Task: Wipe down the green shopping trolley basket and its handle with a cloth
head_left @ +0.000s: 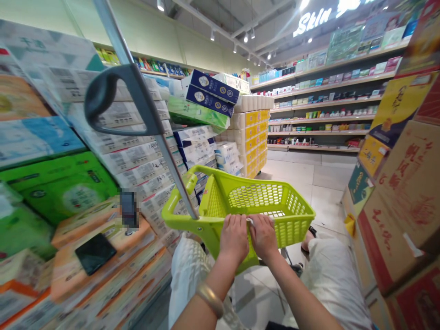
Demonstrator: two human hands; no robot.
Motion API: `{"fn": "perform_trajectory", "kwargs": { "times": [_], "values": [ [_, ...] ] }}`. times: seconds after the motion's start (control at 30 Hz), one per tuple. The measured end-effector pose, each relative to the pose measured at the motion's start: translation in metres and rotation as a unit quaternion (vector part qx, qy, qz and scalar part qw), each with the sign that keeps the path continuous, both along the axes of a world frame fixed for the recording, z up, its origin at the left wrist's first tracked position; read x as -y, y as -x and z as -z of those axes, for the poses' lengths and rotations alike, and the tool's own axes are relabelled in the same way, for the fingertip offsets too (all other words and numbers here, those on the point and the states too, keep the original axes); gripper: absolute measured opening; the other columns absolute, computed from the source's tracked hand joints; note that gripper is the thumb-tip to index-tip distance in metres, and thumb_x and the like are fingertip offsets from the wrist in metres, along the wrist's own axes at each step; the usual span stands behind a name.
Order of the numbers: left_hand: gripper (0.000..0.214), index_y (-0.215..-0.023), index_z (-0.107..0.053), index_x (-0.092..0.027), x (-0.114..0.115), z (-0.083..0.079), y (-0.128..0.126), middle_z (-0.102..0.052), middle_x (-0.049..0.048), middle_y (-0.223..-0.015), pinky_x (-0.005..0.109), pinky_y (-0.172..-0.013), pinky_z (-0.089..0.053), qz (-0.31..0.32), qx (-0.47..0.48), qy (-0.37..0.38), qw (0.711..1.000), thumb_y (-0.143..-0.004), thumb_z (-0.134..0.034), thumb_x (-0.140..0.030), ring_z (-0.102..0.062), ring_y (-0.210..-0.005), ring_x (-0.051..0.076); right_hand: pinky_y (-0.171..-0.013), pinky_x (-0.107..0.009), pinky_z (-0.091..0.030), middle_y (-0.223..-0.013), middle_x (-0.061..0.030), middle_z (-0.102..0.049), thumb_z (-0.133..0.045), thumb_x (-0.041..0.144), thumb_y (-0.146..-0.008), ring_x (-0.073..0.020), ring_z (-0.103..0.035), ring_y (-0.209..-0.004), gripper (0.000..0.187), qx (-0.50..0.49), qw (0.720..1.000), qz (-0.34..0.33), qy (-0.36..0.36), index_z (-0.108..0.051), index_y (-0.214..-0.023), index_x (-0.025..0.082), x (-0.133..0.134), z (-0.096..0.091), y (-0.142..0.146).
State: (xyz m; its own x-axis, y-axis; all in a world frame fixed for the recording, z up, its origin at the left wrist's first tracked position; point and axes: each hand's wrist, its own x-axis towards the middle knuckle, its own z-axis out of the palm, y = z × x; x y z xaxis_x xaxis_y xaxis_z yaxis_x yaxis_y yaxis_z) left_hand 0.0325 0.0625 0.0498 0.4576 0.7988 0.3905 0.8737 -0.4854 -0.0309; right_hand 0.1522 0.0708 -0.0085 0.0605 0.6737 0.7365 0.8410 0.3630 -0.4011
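Note:
A lime-green plastic shopping basket [292, 224] on wheels stands between my knees, its slotted inside showing nothing in it. My left hand [234, 236] curls its fingers over the basket's near rim, and a gold bangle [209, 300] circles that wrist. Right beside it, my right hand [263, 234] is closed over the same rim. A small white scrap [250, 221] pokes out between the two hands; what it is I cannot make out. From the basket's left end a metal pole rises with a dark grey pull handle [144, 101] on it.
Stacked tissue packs [147, 158] fill the left side, with a dark phone [96, 253] lying on an orange pack [137, 247]. Cardboard cartons [409, 169] are piled along the right. Shelves of small boxed goods [323, 98] stand at the back, beyond pale floor tiles [295, 172].

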Motion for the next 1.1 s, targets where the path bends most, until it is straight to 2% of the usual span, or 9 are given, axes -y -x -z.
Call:
{"fn": "perform_trajectory", "kwargs": {
  "times": [0.17, 0.27, 0.43, 0.53, 0.7, 0.8, 0.97, 1.03, 1.1],
  "values": [
    [0.051, -0.121, -0.049, -0.016, -0.001, 0.000, 0.009, -0.057, 0.0117, -0.110, 0.045, -0.107, -0.028, -0.003, -0.019, 0.012, 1.000, -0.071, -0.056, -0.022, -0.047, -0.109, 0.029, -0.097, -0.040, -0.032, -0.094, -0.0078, -0.063, -0.041, 0.020, -0.089, -0.0245, -0.051, -0.098, 0.021, -0.011, 0.996, 0.091, -0.010, -0.059, -0.099, 0.019, 0.001, 0.012, -0.034],
    [0.048, -0.117, -0.050, -0.016, 0.000, 0.001, 0.010, -0.056, 0.0114, -0.107, 0.045, -0.106, -0.027, -0.013, -0.019, 0.012, 1.000, -0.070, -0.057, -0.023, -0.047, -0.107, 0.029, -0.099, -0.043, -0.030, -0.092, -0.0082, -0.061, -0.039, 0.019, -0.088, -0.0250, -0.050, -0.096, 0.020, -0.035, 0.991, 0.128, -0.018, -0.058, -0.096, 0.019, 0.001, 0.012, -0.029],
    [0.043, -0.112, -0.050, -0.019, 0.000, 0.002, 0.015, -0.055, 0.0101, -0.106, 0.045, -0.104, -0.029, -0.011, -0.015, 0.013, 1.000, -0.070, -0.057, -0.022, -0.047, -0.106, 0.029, -0.097, -0.039, -0.032, -0.093, -0.0065, -0.062, -0.041, 0.016, -0.087, -0.0234, -0.051, -0.095, 0.021, -0.021, 0.999, 0.043, -0.011, -0.058, -0.098, 0.020, 0.003, 0.004, 0.004],
    [0.044, -0.113, -0.049, -0.019, 0.000, 0.001, 0.022, -0.055, 0.0098, -0.107, 0.044, -0.104, -0.028, -0.005, -0.012, 0.013, 1.000, -0.070, -0.056, -0.022, -0.046, -0.107, 0.028, -0.094, -0.037, -0.033, -0.093, -0.0060, -0.063, -0.042, 0.018, -0.088, -0.0230, -0.051, -0.095, 0.021, 0.001, 1.000, 0.029, -0.007, -0.059, -0.100, 0.021, 0.005, 0.005, -0.005],
    [0.042, -0.111, -0.051, -0.020, 0.002, 0.000, 0.027, -0.056, 0.0092, -0.106, 0.045, -0.105, -0.027, -0.008, -0.006, 0.013, 1.000, -0.070, -0.055, -0.021, -0.047, -0.106, 0.028, -0.093, -0.040, -0.032, -0.090, -0.0086, -0.063, -0.039, 0.023, -0.090, -0.0253, -0.051, -0.094, 0.022, -0.024, 0.990, 0.141, -0.016, -0.059, -0.095, 0.019, 0.004, 0.015, -0.050],
    [0.040, -0.109, -0.051, -0.020, 0.001, 0.001, 0.024, -0.056, 0.0094, -0.105, 0.046, -0.104, -0.028, -0.014, -0.002, 0.014, 1.000, -0.070, -0.056, -0.022, -0.047, -0.106, 0.028, -0.092, -0.042, -0.032, -0.086, -0.0088, -0.062, -0.037, 0.024, -0.090, -0.0259, -0.050, -0.090, 0.023, -0.051, 0.981, 0.185, -0.016, -0.059, -0.089, 0.019, 0.001, 0.014, -0.047],
    [0.039, -0.108, -0.051, -0.020, 0.000, 0.002, 0.021, -0.055, 0.0097, -0.106, 0.045, -0.104, -0.029, -0.013, -0.005, 0.017, 1.000, -0.070, -0.057, -0.022, -0.047, -0.106, 0.028, -0.094, -0.039, -0.032, -0.090, -0.0069, -0.062, -0.040, 0.018, -0.088, -0.0238, -0.051, -0.092, 0.021, -0.019, 0.998, 0.064, -0.006, -0.058, -0.096, 0.020, 0.000, 0.006, 0.002],
    [0.040, -0.109, -0.051, -0.019, -0.001, 0.002, 0.022, -0.056, 0.0094, -0.106, 0.045, -0.104, -0.029, -0.010, -0.005, 0.017, 1.000, -0.070, -0.056, -0.022, -0.047, -0.106, 0.029, -0.093, -0.038, -0.032, -0.091, -0.0065, -0.062, -0.041, 0.018, -0.088, -0.0233, -0.051, -0.093, 0.021, -0.005, 0.999, 0.034, -0.001, -0.058, -0.099, 0.020, 0.001, 0.005, 0.006],
    [0.040, -0.110, -0.051, -0.019, 0.000, 0.001, 0.023, -0.056, 0.0090, -0.106, 0.044, -0.105, -0.029, -0.008, -0.005, 0.016, 1.000, -0.071, -0.056, -0.022, -0.047, -0.106, 0.028, -0.092, -0.037, -0.033, -0.091, -0.0064, -0.063, -0.040, 0.019, -0.090, -0.0233, -0.051, -0.093, 0.020, 0.002, 0.999, 0.040, -0.002, -0.058, -0.099, 0.020, 0.002, 0.008, -0.006]
  ]
}}
